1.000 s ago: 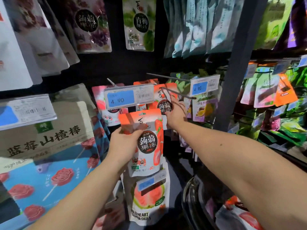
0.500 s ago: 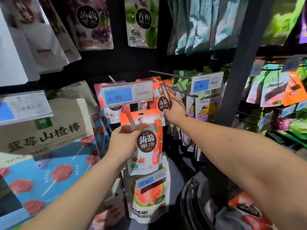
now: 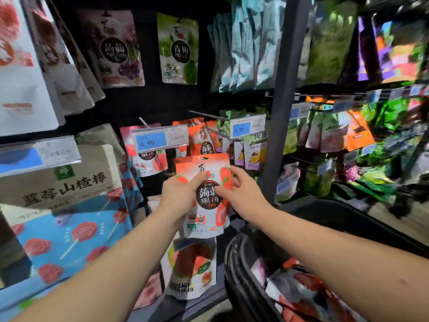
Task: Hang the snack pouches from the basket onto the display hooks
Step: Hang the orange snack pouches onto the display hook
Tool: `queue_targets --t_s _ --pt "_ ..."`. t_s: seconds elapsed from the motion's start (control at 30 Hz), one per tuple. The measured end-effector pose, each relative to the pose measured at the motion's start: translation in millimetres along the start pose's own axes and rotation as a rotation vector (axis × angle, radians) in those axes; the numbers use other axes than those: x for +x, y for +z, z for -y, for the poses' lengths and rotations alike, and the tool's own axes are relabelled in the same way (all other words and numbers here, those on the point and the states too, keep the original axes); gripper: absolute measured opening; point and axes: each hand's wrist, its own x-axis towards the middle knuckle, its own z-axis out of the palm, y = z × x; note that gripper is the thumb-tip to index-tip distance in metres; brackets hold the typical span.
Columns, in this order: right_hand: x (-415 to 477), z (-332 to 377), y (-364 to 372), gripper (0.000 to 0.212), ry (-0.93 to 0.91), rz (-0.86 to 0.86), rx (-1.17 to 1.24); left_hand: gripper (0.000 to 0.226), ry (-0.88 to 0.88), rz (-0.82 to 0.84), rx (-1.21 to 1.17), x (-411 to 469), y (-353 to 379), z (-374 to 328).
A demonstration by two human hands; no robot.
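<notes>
**Lining up the hole with the hook**

I have the strawberry pouch (image 3: 205,219) in both hands, upright and facing me, in front of the rack and just below the matching orange pouches (image 3: 199,140) that hang on the display hook (image 3: 212,132). My left hand (image 3: 180,194) grips the pouch's left side, thumb across the front. My right hand (image 3: 242,194) holds the right side, thumb near the upper corner and fingers curled over the black label. The basket (image 3: 235,263) sits low on my right with more pouches (image 3: 301,291) inside.

To do this well, I think I should keep the top strip free. The hang hole (image 3: 205,158) shows at the top edge, and neither hand covers it, which is good. I would raise the pouch until that hole is level with the hook's tip and steer it clear of the price tag (image 3: 160,139) just beside it. The foil is soft, so a firm pinch on both sides should keep the top from folding over. Then I would push straight back along the wire, print facing out like the others. The picture is blurred, so I cannot tell where the tip ends.
</notes>
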Motion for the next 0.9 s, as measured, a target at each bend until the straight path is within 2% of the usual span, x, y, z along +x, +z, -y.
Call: queue_targets --t_s 0.1,0.13,0.2,0.27,0.37,0.47,0.57,0.7,0.9 --pt "-10 -1 -9 0.066 -0.033 -0.148 -0.043 0.027 -0.011 0.028 0.014 -10 15 -2" --pt "-12 0 -13 0.064 -0.041 -0.192 -0.043 0.030 -0.006 0.047 0.041 -12 20 -2" --pt "-15 3 -21 0.058 -0.048 -0.273 -0.031 0.049 0.007 0.069 0.136 -18 27 0" --pt "-15 8 -28 0.059 -0.038 -0.336 0.015 0.051 0.059 0.069 0.212 -21 32 3" --pt "-7 13 -34 0.061 -0.035 -0.378 0.034 0.061 0.210 0.102 0.283 -25 37 7" --pt "-1 18 -34 0.057 -0.041 -0.389 0.027 0.073 0.331 0.031 0.397 -26 39 6" --pt "5 20 -33 0.054 -0.033 -0.415 0.039 0.056 0.434 -0.023 0.432 -24 40 3" --pt "9 19 -30 0.047 -0.008 -0.437 0.074 0.037 0.544 -0.018 0.507 -18 39 7" --pt "18 10 -31 0.051 0.034 -0.459 0.053 0.049 0.520 -0.011 0.523 -12 43 11"
